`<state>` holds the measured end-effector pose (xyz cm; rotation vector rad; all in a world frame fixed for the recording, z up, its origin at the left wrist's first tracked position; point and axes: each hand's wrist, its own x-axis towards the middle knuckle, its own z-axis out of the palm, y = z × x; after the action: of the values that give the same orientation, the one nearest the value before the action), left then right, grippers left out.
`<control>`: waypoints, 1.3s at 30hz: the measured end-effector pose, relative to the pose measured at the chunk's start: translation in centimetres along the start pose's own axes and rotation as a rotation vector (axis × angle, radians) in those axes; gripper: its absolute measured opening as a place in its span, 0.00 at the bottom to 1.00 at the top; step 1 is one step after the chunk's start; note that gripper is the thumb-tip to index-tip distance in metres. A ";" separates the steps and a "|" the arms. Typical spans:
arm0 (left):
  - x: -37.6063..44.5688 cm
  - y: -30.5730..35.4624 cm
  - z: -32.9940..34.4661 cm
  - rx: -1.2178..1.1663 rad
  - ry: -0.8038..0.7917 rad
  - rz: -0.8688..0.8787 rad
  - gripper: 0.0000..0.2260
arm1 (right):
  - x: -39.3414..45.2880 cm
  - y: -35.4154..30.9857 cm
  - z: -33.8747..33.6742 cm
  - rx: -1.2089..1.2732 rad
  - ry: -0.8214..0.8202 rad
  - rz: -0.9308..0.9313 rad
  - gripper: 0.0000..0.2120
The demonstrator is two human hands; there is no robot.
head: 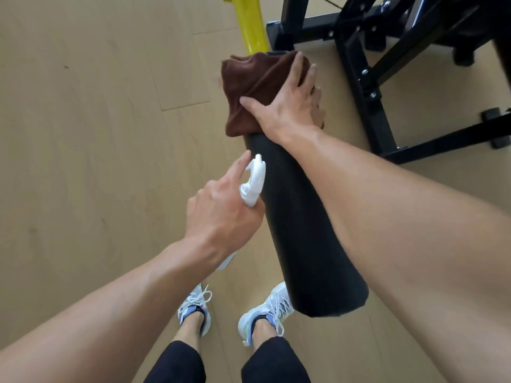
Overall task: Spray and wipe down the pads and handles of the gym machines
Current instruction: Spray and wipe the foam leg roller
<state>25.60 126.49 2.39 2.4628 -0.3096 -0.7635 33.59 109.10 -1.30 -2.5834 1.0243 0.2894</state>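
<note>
The black roller pad (301, 225) ran from the lower centre of the frame up to the upper centre, its far end buried under the cloth. Right of it, in the upper right, stood the black machine frame (387, 78); a yellow part (250, 22) showed at the top centre, over the wood floor (83, 120).

Your right hand (287, 106) lay on the brown cloth (254, 89) at the pad's far end — fingers spread and curled over the top, thumb out to the left pinning the fabric. Your left hand (221, 214) gripped the neck of the white spray bottle (253, 181) in mid frame, three fingers curled round it, index finger straight beside the trigger. The nozzle sat just beside the pad's left flank.

Risks as I read them:
- The cloth only covered the far end. The near stretch of pad, down towards your shoes (265, 308), could have been skipped if you didn't draw the cloth back along it.
- The nozzle looked aimed up along the pad towards your right hand — a squeeze there would likely have wetted your wrist and the cloth rather than bare vinyl.
- Overspray past the pad's flank would have landed on the floor beside your feet — slip hazard.
- The pad's underside wasn't visible; I couldn't tell whether it was wiped.
</note>
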 end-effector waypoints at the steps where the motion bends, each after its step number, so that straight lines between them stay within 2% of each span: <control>1: -0.8 0.1 0.4 0.004 -0.016 -0.001 0.33 | -1.3 0.8 0.4 -0.051 0.017 -0.050 0.52; 3: -2.4 0.4 1.4 -0.013 -0.060 -0.020 0.35 | -5.1 3.1 0.9 -0.103 0.097 -0.183 0.40; 5: -3.8 0.4 2.3 -0.067 -0.108 -0.072 0.36 | -10.1 6.4 0.8 -0.041 0.077 -0.241 0.35; 8: -5.7 0.1 3.5 -0.153 -0.176 -0.094 0.37 | -19.1 11.8 0.5 0.019 -0.089 -0.204 0.36; 11: -6.7 0.3 4.1 -0.136 -0.219 -0.063 0.38 | -24.0 14.3 -0.1 0.079 -0.205 -0.074 0.43; 14: -6.3 0.5 3.9 -0.101 -0.214 -0.087 0.38 | -21.6 13.0 0.8 0.152 -0.125 0.071 0.58; 16: -5.5 0.3 3.1 -0.137 -0.165 -0.131 0.38 | -18.5 11.9 1.6 0.148 -0.037 0.133 0.62; 21: -3.9 0.0 0.4 -0.122 -0.036 -0.122 0.36 | -16.1 10.7 2.1 0.091 0.049 0.018 0.48; 24: -3.7 -0.3 -0.6 -0.124 -0.024 -0.123 0.34 | -12.1 7.6 1.6 0.089 0.097 -0.058 0.42; 29: -4.4 -0.8 -0.2 -0.147 -0.041 -0.123 0.33 | 1.3 -1.8 -0.9 0.185 0.048 0.028 0.45; 31: -4.9 -1.4 0.3 -0.152 -0.046 -0.119 0.33 | 3.7 -3.2 -1.2 0.189 -0.003 0.026 0.48; 33: -5.5 -1.8 1.1 -0.141 -0.083 -0.111 0.33 | 3.2 -2.0 -1.1 0.121 -0.042 -0.033 0.48; 39: -7.8 -2.0 2.6 -0.127 -0.223 -0.055 0.35 | -6.2 5.6 0.0 0.086 -0.071 -0.275 0.35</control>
<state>17.87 129.87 3.04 2.2793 -0.2667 -1.0519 25.24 109.18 -0.75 -2.5750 0.6317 0.2579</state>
